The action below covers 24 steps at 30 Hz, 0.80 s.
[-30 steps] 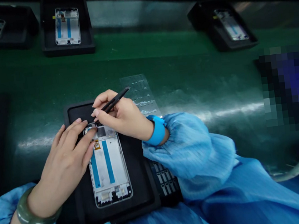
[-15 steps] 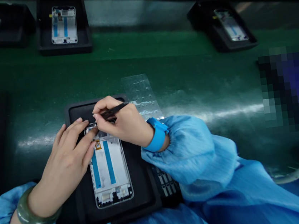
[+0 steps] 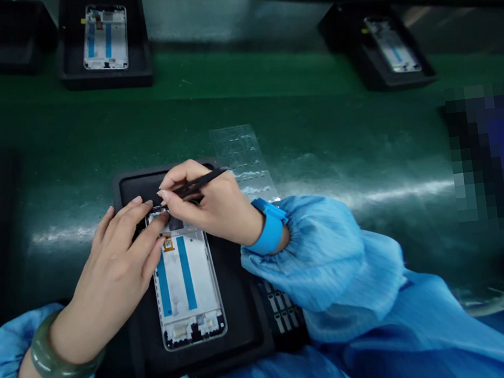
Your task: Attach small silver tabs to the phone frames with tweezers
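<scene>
A phone frame (image 3: 202,279) with two blue strips and a small orange flex piece (image 3: 168,243) lies in a black tray (image 3: 245,311). My left hand (image 3: 117,259) rests over its upper left part, fingers stretched out and the index fingertip pressing near the top edge. In my right hand (image 3: 210,203) I grip black tweezers (image 3: 197,184), pen-fashion, above the top end of the frame. Their tips are down at the frame's upper edge, partly hidden by my fingers. What lies between the tips is too small to tell.
A clear plastic sheet (image 3: 241,154) lies behind my right hand. Small dark parts in rows (image 3: 283,310) sit right of the tray. Further back on the green bench (image 3: 271,114) stand black trays (image 3: 107,79) with phone frames, another tray (image 3: 399,82) at right.
The view has shifted slightly. Both hands stay at the top of the phone frame, and the tweezers have tilted a little flatter in my right hand.
</scene>
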Each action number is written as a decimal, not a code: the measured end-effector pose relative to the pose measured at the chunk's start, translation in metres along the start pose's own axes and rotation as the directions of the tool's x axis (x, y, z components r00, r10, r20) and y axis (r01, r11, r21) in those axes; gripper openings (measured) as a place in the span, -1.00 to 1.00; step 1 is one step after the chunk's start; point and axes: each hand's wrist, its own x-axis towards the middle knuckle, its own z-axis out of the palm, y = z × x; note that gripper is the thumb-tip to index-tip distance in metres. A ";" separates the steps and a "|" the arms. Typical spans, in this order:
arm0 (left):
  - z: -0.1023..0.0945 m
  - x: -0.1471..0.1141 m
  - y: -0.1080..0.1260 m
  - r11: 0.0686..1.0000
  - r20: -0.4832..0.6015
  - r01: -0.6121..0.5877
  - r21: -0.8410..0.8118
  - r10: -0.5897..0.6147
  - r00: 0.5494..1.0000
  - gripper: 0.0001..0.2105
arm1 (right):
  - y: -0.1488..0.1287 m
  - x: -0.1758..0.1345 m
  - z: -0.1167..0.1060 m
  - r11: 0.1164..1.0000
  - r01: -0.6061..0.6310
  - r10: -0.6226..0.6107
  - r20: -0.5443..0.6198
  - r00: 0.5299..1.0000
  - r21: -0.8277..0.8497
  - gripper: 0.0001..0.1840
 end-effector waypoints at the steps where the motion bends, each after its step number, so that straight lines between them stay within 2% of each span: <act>1: 0.000 0.000 0.000 1.000 0.001 0.004 -0.002 -0.004 1.000 -0.67 | 0.000 0.000 0.000 1.000 -0.004 0.004 0.005 1.000 -0.008 -0.95; 6: 0.000 0.001 0.000 1.000 0.001 0.005 -0.004 -0.005 1.000 -0.66 | 0.001 -0.001 0.002 1.000 -0.004 0.005 0.039 0.999 -0.019 -0.93; 10: 0.000 0.001 0.000 1.000 0.008 0.011 -0.004 -0.010 1.000 -0.66 | 0.002 0.000 0.001 1.000 0.015 -0.015 0.004 1.000 -0.001 -0.94; 20: -0.003 0.001 0.002 0.999 0.054 0.044 -0.013 -0.043 0.998 -0.69 | 0.001 -0.002 0.007 0.986 0.125 -0.121 0.045 0.992 -0.108 -0.89; 24: -0.003 0.001 0.000 1.000 0.044 0.028 -0.009 -0.027 0.999 -0.68 | 0.001 -0.001 0.006 0.990 0.097 -0.096 0.013 0.995 -0.105 -0.91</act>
